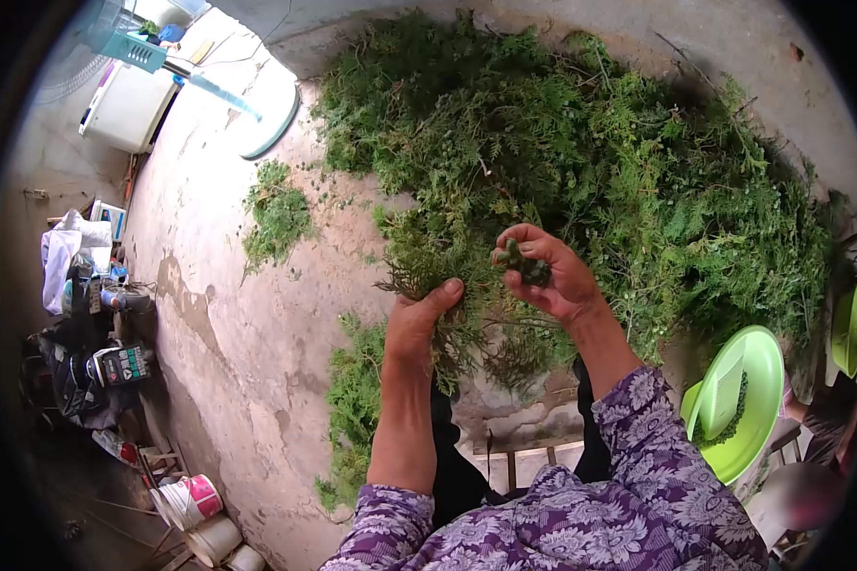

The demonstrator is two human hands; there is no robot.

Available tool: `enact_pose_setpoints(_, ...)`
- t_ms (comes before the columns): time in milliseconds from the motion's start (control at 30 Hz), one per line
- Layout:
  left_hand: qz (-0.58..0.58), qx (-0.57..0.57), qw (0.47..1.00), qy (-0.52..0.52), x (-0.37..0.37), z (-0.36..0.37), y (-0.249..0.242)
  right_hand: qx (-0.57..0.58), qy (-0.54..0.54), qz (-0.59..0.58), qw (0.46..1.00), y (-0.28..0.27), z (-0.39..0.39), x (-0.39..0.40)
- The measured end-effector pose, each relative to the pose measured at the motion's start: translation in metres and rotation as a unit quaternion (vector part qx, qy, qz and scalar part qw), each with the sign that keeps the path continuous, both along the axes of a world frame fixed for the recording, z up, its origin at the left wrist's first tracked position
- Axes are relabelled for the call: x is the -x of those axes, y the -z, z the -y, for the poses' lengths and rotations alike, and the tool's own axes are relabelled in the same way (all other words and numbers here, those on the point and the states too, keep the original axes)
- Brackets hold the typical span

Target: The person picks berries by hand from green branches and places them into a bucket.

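Observation:
My left hand [423, 326] is closed around a leafy evergreen sprig [417, 265], with its thumb pressed on top and fronds hanging below the fist. Close beside it, my right hand [560, 276] is raised with curled fingers around several small green cones [526, 264]. Beyond both hands, a large heap of cut evergreen branches [543, 143] lies along the wall. A smaller bunch of branches [357, 395] rests on the floor left of my left forearm.
A bright green basin [767, 409] at the right has green cones inside. Another person's arm [824, 419] shows at the right edge. A fan base [271, 124] stands at the upper left, with white buckets [186, 500] lower left. A loose clump of greenery [276, 214] lies on the floor.

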State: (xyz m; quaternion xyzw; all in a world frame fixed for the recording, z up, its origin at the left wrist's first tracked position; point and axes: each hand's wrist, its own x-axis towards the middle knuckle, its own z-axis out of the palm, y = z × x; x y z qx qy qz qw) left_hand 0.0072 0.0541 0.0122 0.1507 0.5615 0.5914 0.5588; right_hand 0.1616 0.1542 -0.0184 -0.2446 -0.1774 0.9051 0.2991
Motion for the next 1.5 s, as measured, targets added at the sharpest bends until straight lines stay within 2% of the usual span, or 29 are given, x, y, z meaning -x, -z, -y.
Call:
enact_pose_setpoints(133,0.024,0.002,1.0,0.01,-0.003,0.0,-0.013,0.0,-0.069,-0.067,0.995,0.018,0.004,0.001)
enact_pose_setpoints(200,0.022,-0.001,1.0,0.015,-0.001,0.002,-0.007,0.061,-0.077,-0.115,0.989,0.019,0.007,0.005)
enact_pose_setpoints(233,0.02,-0.004,1.0,0.021,0.001,0.003,-0.003,0.061,-0.077,-0.115,0.989,0.016,0.009,0.006)
enact_pose_setpoints(300,0.036,-0.007,0.999,0.038,0.008,0.006,0.006,0.141,-0.082,-0.115,0.98,0.007,0.01,0.006)
enact_pose_setpoints(400,0.046,-0.009,0.998,0.05,0.008,0.008,0.007,0.081,-0.088,-0.069,0.99,0.005,0.011,0.008)
enact_pose_setpoints(533,0.029,-0.015,0.999,0.036,0.0,0.003,-0.005,0.029,-0.122,-0.103,0.987,0.006,0.012,0.006)
enact_pose_setpoints(633,0.005,-0.008,0.999,0.039,0.002,0.003,0.0,0.014,-0.068,-0.046,0.997,0.006,0.01,0.009)
enact_pose_setpoints(700,-0.003,-0.016,0.999,0.036,0.001,0.0,0.003,-0.156,-0.07,0.155,0.973,0.004,0.009,0.009)
enact_pose_setpoints(733,-0.011,-0.025,0.999,0.033,0.001,-0.001,0.003,-0.156,-0.07,0.155,0.973,0.004,0.008,0.007)
enact_pose_setpoints(800,-0.014,-0.032,0.999,0.024,0.003,-0.002,0.001,-0.112,-0.089,0.04,0.989,0.006,0.006,0.0)
enact_pose_setpoints(900,-0.013,-0.031,0.999,0.014,0.004,-0.001,0.001,-0.094,-0.104,-0.032,0.99,0.002,0.008,-0.003)
enact_pose_setpoints(967,-0.008,-0.023,1.0,0.014,0.005,0.001,0.004,-0.122,-0.123,-0.011,0.985,0.003,0.005,-0.007)
enact_pose_setpoints(1033,-0.028,0.035,0.999,0.002,0.011,0.001,0.007,-0.154,-0.142,0.008,0.978,0.006,0.002,-0.016)
enact_pose_setpoints(1100,0.027,-0.057,0.995,-0.083,0.019,-0.001,0.007,-0.158,-0.1,-0.092,0.978,0.008,-0.002,-0.026)
enact_pose_setpoints(1167,0.024,-0.022,0.992,-0.125,0.025,0.001,0.015,-0.134,-0.075,-0.056,0.987,0.004,-0.006,-0.025)
enact_pose_setpoints(1233,0.034,-0.03,0.996,-0.077,0.013,-0.002,0.012,-0.108,-0.045,-0.018,0.993,0.001,-0.005,-0.018)
enact_pose_setpoints(1300,0.033,-0.025,0.998,-0.056,0.01,-0.003,0.013,-0.084,-0.098,0.036,0.991,0.002,-0.001,-0.005)
enact_pose_setpoints(1333,0.047,-0.029,0.998,-0.034,0.01,-0.003,0.012,-0.092,-0.13,0.024,0.987,0.005,0.001,-0.004)
enact_pose_setpoints(1500,0.068,-0.041,0.997,0.011,0.006,-0.004,0.004,-0.053,-0.117,-0.008,0.992,0.006,0.016,0.01)
